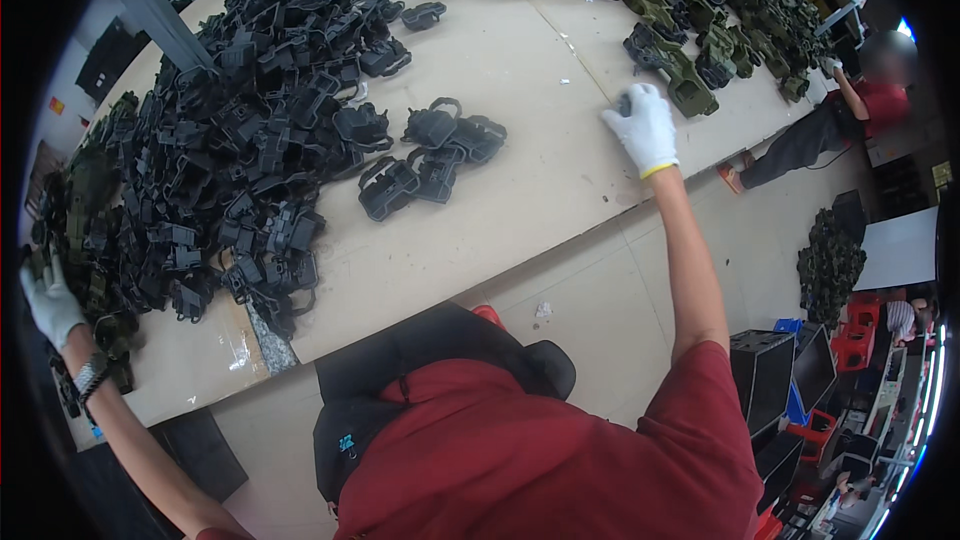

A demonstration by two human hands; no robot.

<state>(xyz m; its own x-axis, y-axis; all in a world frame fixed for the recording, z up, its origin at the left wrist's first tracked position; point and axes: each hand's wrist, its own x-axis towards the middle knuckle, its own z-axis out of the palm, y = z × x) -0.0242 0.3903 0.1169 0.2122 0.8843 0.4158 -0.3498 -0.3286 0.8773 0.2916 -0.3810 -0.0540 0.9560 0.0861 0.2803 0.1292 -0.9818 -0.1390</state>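
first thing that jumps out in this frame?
The big heap of black plastic parts across the table's left half, then the row of green toy vehicles along its far right edge. Both gloved hands are spread wide: the right hand by the green row, the left hand at the heap's near-left end.

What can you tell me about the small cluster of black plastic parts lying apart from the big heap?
The small cluster of black plastic parts lies mid-table on the pale tabletop, just right of the big heap of black parts. It holds a handful of matte, moulded frame-like pieces with loops and openings, overlapping loosely. Neither gloved hand touches it; the right hand reaches farther right.
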